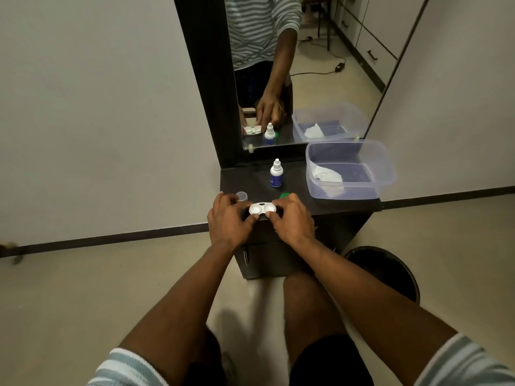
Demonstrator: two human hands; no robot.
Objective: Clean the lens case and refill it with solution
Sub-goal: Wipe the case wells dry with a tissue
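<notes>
Two bare hands meet at the centre of the frame over a dark cabinet top [328, 201]. Behind it, in the upper middle, stands a tall mirror [320, 65] in a dark frame. Right of centre on the cabinet sits a clear plastic tub [387, 168] with a crumpled white tissue [327, 175] lying inside at its left end. At lower right, on the floor, is a dark round bin [390, 271]. The left hand [227, 218] and right hand [292, 218] each curl their fingers round one end of the white lens case [262, 208], thumbs on its near edge; its two wells are uncovered. The case is at the front edge of the cabinet top. Behind it, near the centre, a small solution bottle [276, 174] with a blue label stands upright. A clear cap [241, 195] lies just above the left hand, and a green cap [284, 195] peeks out above the right hand.
</notes>
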